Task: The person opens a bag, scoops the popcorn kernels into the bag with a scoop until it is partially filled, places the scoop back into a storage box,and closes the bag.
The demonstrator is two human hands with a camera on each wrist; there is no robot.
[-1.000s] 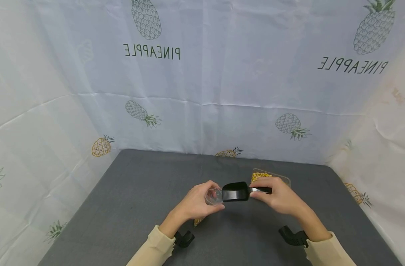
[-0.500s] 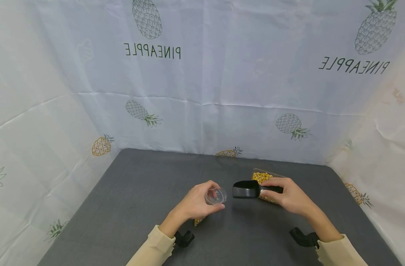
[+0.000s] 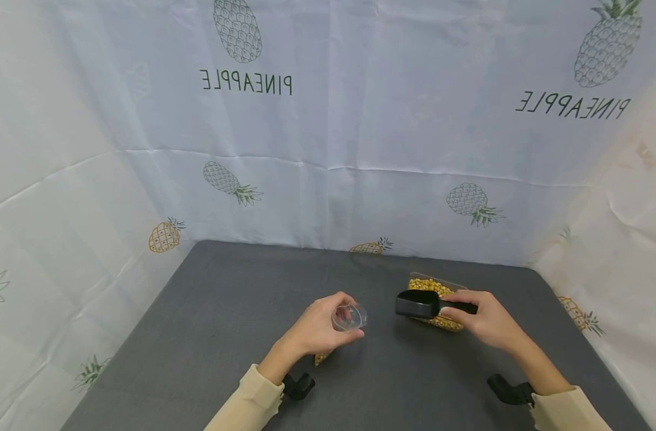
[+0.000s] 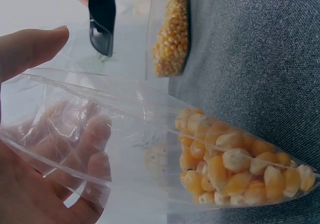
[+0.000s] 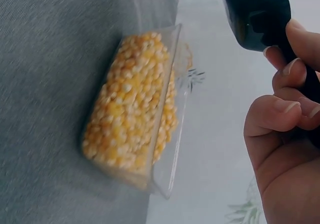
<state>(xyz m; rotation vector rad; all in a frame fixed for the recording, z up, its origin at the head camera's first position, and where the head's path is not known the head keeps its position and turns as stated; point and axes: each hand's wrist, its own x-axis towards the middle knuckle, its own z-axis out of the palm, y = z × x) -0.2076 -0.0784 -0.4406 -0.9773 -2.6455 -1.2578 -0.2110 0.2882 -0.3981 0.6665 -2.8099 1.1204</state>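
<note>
My left hand point(image 3: 322, 326) holds the mouth of a clear plastic bag point(image 4: 142, 109) spread in a round opening, fingers and thumb curled around it. Yellow corn kernels point(image 4: 240, 164) fill the bag's pointed lower end, close to the table. My right hand point(image 3: 484, 314) grips a black scoop point(image 3: 417, 304) by its handle, thumb and fingers wrapped round it. The scoop's bowl faces left, and no kernels show in it. It hangs over the near left part of a clear plastic box point(image 5: 165, 176) heaped with corn kernels.
A dark grey table point(image 3: 242, 287) lies under both hands. White curtain point(image 3: 328, 120) with pineapple prints surrounds its back and sides. A black wrist mount point(image 3: 298, 386) sits on the left forearm, another wrist mount point(image 3: 508, 390) on the right.
My right hand has drawn the scoop away from the bag's mouth, rightward to over the corn box. The scoop has levelled out. The left hand and bag have stayed in place.
</note>
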